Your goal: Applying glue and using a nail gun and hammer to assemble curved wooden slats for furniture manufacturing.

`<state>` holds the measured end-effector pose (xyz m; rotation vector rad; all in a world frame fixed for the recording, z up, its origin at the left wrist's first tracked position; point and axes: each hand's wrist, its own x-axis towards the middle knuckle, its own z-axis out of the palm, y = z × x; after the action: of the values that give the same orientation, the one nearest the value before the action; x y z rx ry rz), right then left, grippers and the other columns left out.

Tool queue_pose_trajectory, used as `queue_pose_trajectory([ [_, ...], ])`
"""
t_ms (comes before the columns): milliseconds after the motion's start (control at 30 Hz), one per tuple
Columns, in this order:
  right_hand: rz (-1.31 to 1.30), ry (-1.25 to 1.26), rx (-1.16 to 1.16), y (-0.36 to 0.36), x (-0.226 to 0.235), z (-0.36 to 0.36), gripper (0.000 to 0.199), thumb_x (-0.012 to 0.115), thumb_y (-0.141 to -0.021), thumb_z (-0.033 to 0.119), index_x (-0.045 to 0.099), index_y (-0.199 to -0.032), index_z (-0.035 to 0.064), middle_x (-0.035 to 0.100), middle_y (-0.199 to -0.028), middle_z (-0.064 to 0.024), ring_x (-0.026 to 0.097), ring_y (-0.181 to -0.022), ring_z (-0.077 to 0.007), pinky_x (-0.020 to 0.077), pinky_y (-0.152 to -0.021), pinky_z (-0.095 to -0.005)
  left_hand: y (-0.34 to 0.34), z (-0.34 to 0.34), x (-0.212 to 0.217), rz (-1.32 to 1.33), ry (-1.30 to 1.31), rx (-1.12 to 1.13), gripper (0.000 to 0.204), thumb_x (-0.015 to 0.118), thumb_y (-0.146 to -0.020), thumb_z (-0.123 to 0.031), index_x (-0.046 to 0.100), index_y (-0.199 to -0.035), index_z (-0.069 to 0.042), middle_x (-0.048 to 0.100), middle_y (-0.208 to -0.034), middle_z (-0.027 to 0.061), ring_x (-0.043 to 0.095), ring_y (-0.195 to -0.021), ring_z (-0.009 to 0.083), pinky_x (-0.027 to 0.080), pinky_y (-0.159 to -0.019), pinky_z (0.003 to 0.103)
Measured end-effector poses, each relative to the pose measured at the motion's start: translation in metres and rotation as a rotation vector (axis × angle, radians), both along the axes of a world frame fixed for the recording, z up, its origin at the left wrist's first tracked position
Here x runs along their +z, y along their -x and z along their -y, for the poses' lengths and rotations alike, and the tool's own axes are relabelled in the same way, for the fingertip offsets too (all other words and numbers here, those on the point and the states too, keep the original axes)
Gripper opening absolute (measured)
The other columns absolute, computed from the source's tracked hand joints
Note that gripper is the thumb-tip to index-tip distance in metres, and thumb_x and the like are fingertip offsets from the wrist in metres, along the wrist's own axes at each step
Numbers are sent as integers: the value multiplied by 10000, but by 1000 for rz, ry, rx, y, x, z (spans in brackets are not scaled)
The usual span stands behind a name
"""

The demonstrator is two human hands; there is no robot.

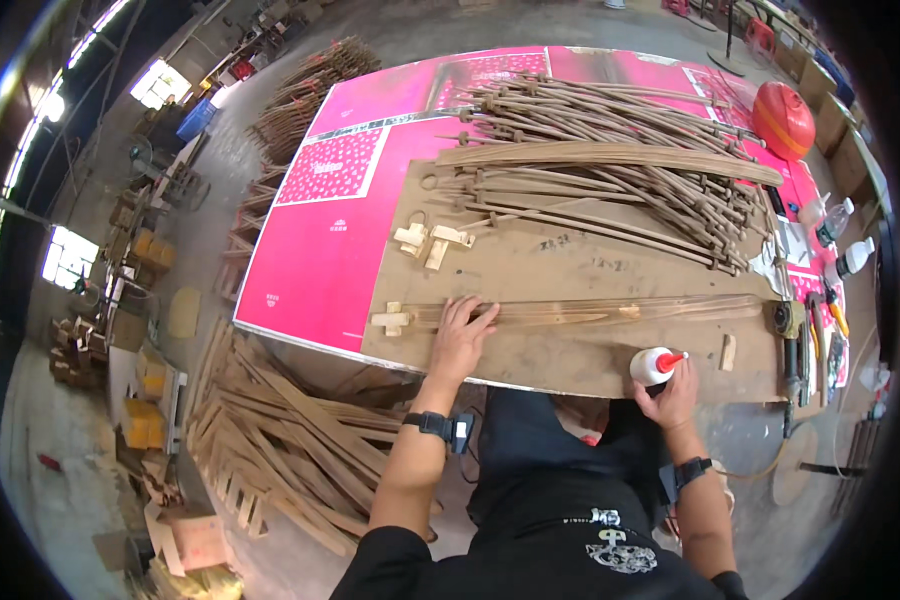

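Note:
A long brown wooden slat (610, 312) lies across the board near the table's front edge, with a pale wooden block (392, 319) at its left end. My left hand (460, 338) rests flat on the slat close to that block, fingers stretched out. In my right hand (674, 394) is a white glue bottle (651, 367) with a red nozzle, held by the table edge below the slat's right half. Two more pale cross-shaped pieces, one a notched block (411, 235), the other a wooden joint (447, 245), lie farther back.
A pile of thin wooden rods (610, 195) covers the far part of the brown board (530, 262), with a curved slat (610, 155) on top. At right are a power tool (789, 330), plastic bottles (836, 222) and a red ball-shaped object (782, 120). Slats (290, 430) are stacked left below.

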<state>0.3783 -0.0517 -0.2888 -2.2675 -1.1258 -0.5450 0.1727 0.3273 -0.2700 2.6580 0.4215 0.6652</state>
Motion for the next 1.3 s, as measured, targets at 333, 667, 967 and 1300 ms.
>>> queue_pose_trajectory([
  [333, 61, 25, 13, -3, -5, 2, 770, 823, -749, 450, 537, -1218, -89, 604, -1099, -269, 588, -1018, -485, 506, -901, -542, 1, 7, 0, -9, 5, 34, 409, 732, -912, -161, 732, -1322, -159, 612, -1341, 184, 531, -1313, 377, 347, -1206, 552],
  [667, -23, 15, 42, -1, 8, -2, 732, 828, -738, 426, 556, -1189, -82, 600, -1053, -255, 587, -952, -463, 504, -837, -524, 2, 8, 4, -32, 27, 22, 423, 719, -926, -153, 719, -1349, -159, 613, -1357, 191, 526, -1329, 376, 337, -1212, 552],
  [967, -208, 4, 27, 0, 19, 1, 591, 850, -747, 447, 631, -1101, 28, 621, -1026, -196, 605, -931, -400, 502, -805, -493, -1, 6, -1, -72, -11, 21, 457, 759, -868, -151, 727, -1324, -162, 631, -1316, 153, 544, -1290, 394, 358, -1186, 573],
  [1300, -235, -32, 59, -5, 37, 1, 627, 836, -727, 512, 658, -1136, 70, 668, -1025, -141, 637, -913, -352, 524, -800, -449, -31, 24, 50, -54, -124, -53, 451, 767, -909, -239, 690, -1330, -98, 577, -1424, 184, 492, -1378, 411, 372, -1183, 554],
])
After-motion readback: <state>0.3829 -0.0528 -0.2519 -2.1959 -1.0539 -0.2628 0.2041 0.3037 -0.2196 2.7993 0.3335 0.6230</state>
